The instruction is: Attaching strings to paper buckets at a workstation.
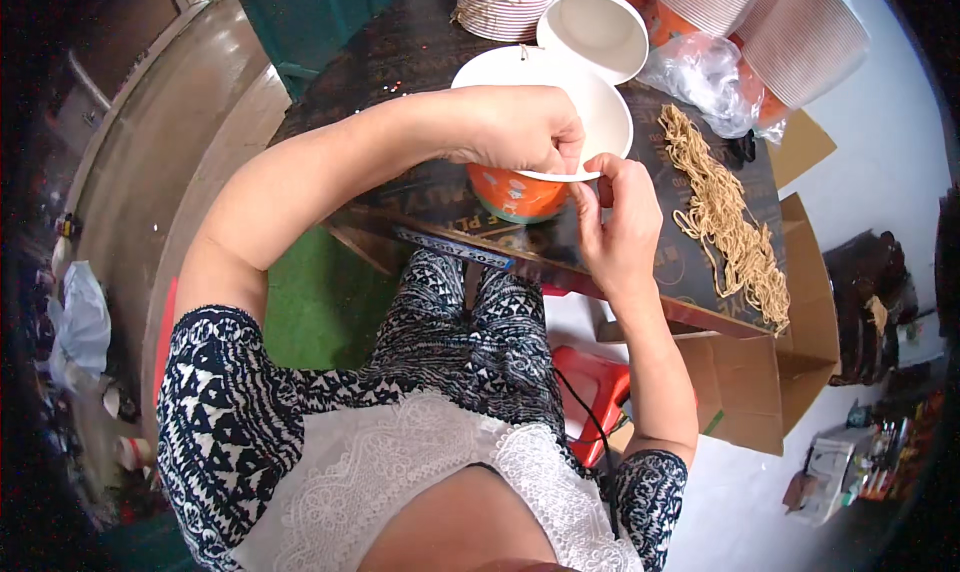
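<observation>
An orange paper bucket (515, 191) with a white inside stands near the table's front edge, its mouth tilted toward me. A short bit of brown string shows at a hole on its far rim. Reaching over from the left, my left hand (528, 130) is closed inside the near rim, its fingertips curled; what they grip, if anything, is hidden. My right hand (622, 212) pinches the same rim from outside, thumb below and index finger on top, close to the left fingertips. To the right lies a long bundle of tan strings (722, 210).
Behind the bucket, another white-lined bucket (592, 34) lies on its side. Stacks of nested buckets (806, 42) and a clear plastic bag (705, 80) fill the back right of the dark table (420, 197). An open cardboard box (735, 382) and a red stool (590, 387) stand below.
</observation>
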`<action>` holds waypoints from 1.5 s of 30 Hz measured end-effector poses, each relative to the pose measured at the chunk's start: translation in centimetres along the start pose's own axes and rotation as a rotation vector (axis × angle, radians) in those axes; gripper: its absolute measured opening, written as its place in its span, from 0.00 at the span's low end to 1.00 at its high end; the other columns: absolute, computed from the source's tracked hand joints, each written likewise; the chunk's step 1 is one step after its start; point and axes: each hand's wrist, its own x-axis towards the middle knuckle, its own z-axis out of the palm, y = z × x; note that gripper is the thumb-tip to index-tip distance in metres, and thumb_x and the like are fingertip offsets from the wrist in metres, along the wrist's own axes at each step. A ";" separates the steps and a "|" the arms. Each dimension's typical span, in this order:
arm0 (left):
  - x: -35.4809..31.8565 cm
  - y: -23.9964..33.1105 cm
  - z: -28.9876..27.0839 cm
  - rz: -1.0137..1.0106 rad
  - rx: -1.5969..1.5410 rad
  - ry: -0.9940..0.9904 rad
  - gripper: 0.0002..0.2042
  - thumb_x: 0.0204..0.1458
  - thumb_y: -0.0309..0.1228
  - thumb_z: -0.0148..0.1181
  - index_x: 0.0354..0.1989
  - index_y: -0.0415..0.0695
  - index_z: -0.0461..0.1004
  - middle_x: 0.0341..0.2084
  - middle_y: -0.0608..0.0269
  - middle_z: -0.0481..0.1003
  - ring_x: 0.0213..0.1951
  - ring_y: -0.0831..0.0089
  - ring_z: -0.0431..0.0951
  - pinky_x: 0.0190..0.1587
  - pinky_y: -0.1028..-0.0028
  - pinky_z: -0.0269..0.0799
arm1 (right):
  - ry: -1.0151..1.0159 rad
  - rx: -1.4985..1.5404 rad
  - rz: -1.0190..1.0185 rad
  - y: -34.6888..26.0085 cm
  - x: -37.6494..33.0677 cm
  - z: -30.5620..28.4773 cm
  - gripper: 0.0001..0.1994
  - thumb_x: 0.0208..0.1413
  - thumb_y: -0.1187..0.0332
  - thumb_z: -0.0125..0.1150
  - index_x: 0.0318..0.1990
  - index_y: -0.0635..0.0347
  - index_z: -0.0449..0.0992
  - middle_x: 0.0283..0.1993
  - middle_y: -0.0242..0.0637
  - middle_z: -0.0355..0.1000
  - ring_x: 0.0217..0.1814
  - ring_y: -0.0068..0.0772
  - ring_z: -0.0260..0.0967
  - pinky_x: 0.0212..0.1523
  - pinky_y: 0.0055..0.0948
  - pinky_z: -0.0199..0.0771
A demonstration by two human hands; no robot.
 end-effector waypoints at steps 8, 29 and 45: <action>-0.3 0.3 -0.7 0.216 0.012 -0.088 0.03 0.52 0.25 0.58 0.28 0.39 0.73 0.20 0.73 0.71 0.25 0.85 0.67 0.27 0.78 0.64 | 0.007 0.013 -0.038 0.1 0.1 -0.5 0.14 0.44 0.78 0.67 0.39 0.63 0.71 0.28 0.41 0.66 0.29 0.43 0.65 0.30 0.38 0.65; -7.2 -10.9 -3.9 -0.275 0.519 1.027 0.13 0.52 0.35 0.60 0.23 0.37 0.75 0.22 0.46 0.75 0.29 0.50 0.78 0.31 0.61 0.71 | 0.277 0.608 0.572 1.0 -1.7 -6.7 0.14 0.65 0.70 0.52 0.54 0.66 0.71 0.34 0.23 0.63 0.34 0.14 0.57 0.36 0.16 0.59; -5.5 3.2 0.8 0.295 0.890 1.071 0.18 0.43 0.20 0.62 0.45 0.45 0.76 0.58 0.51 0.67 0.61 0.49 0.62 0.64 0.56 0.56 | 0.183 0.967 0.549 -0.6 -0.3 -7.9 0.24 0.61 0.63 0.59 0.59 0.72 0.65 0.28 0.27 0.64 0.32 0.17 0.61 0.37 0.18 0.59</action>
